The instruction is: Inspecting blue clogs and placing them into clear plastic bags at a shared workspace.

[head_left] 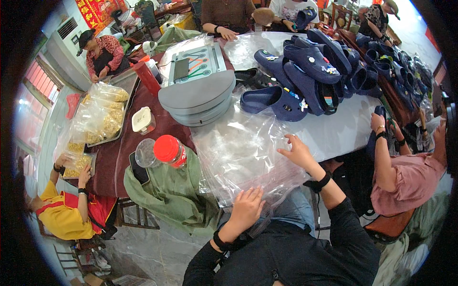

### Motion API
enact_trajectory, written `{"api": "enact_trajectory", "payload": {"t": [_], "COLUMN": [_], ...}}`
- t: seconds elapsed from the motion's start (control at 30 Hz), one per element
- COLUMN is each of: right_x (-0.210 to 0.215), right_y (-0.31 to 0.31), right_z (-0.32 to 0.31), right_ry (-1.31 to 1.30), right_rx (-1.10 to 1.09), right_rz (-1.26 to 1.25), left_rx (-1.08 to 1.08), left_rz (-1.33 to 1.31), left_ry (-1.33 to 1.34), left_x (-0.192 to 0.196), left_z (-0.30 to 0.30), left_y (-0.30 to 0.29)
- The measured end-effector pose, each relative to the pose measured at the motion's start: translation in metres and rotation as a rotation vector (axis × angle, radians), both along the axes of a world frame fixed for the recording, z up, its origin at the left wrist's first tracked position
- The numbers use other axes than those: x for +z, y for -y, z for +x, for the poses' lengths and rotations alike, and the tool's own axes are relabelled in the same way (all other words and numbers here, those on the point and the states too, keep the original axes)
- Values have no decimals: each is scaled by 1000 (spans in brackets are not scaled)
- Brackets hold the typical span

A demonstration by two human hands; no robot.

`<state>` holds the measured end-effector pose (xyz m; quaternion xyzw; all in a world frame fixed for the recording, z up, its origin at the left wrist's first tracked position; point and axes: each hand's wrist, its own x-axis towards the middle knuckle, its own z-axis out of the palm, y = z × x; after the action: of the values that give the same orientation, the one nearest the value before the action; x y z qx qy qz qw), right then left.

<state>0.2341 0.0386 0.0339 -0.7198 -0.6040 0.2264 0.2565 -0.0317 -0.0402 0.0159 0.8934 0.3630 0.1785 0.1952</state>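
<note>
Clear plastic bags (234, 148) lie on the surface (334, 131), ahead of your left hand (245, 209), open fingers flat on their near edge; your right hand (301, 153), fingers spread, meets their right side.

red wall hanging (100, 14): yellow characters | white lid (141, 119): dark marking

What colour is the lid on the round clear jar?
The lid is bright red; the head view shows it best.
</note>
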Motion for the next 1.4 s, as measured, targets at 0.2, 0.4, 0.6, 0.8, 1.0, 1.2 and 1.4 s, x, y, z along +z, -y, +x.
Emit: {"api": "enact_trajectory", "payload": {"t": [0.2,0.4,0.6,0.8,1.0,1.2,1.4], "right_x": [-2,-6,3,-8,2,43,57], "right_y": [-11,-34,-81,-114,-118,-76,-4], "right_z": [-10,-8,5,13,11,25,37], "right_ry": [-71,-44,336,775,743,423,769], "right_rx": [92,302,-16,-31,-88,-68,435], "right_rz": [54,234,510,410,425,784,823], "left_rx": [89,124,87,92,60,30,-20], "left_rz": [91,96,84,130,152,140,133], "left_ry": [-181,-302,-401,-404,-403,-390,-404], "left_x": [6,-6,-8,-19,-23,-27,-30], "left_z": [-2,-14,-16,-15,-13,-17,-17], "left_y": [-11,-41,-55,-60,-59,-64,-69]}}
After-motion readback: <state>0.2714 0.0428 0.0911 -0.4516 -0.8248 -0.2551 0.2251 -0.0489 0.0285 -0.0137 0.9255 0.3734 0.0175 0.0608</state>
